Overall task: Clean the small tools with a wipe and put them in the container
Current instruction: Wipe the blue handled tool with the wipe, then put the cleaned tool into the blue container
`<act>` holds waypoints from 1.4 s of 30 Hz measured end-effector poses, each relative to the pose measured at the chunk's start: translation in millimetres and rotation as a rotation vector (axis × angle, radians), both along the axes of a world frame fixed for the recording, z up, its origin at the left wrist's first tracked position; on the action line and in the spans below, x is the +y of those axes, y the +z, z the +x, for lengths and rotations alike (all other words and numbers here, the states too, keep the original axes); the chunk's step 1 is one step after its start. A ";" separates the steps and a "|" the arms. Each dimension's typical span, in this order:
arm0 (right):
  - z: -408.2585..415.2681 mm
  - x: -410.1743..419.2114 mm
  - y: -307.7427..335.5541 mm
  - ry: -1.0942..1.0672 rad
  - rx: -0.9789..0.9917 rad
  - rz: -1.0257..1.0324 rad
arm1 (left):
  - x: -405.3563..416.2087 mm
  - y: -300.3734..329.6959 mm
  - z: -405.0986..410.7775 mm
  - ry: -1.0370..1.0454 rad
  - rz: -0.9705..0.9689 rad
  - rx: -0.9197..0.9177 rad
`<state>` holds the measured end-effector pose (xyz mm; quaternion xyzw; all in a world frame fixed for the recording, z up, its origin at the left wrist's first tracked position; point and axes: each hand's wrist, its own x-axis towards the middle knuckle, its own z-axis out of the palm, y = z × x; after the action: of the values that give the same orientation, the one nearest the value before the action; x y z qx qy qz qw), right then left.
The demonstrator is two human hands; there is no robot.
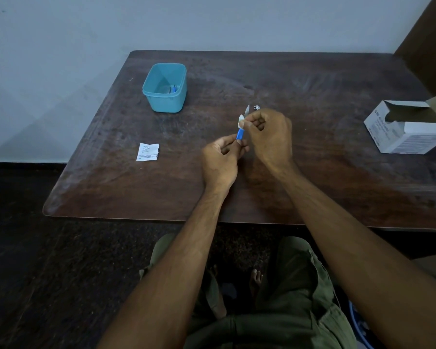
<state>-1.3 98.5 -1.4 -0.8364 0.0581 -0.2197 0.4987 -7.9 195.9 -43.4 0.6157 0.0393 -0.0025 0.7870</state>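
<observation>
Above the middle of the dark wooden table point(312, 187), my left hand point(220, 157) pinches the lower end of a small blue-handled tool point(240, 134) with a pointed metal tip. My right hand point(268, 133) presses a white wipe point(241, 120) around the tool's upper part. A small metal tool point(256, 107) lies on the table just beyond my right hand. The teal plastic container point(165, 87) stands open at the back left, with a small blue item inside it.
A torn white wipe wrapper point(147, 152) lies on the table left of my hands. An opened white cardboard box point(408, 127) sits at the right edge. A pale wall runs behind the table. My knees are below the front edge.
</observation>
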 end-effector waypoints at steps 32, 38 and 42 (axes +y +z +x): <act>47.5 35.2 18.8 -0.014 0.138 0.467 | 119.4 91.9 129.2 0.341 1.034 -0.036; 59.7 39.1 25.3 0.026 0.124 0.449 | 120.9 94.1 153.6 0.199 1.366 -0.019; 63.2 34.9 19.5 0.020 0.117 0.438 | 117.0 90.2 161.4 0.157 1.492 0.003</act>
<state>61.9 133.4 18.1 -0.7201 0.1247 -0.1481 0.6663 153.5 312.9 46.8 0.9812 0.0752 0.0800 0.1585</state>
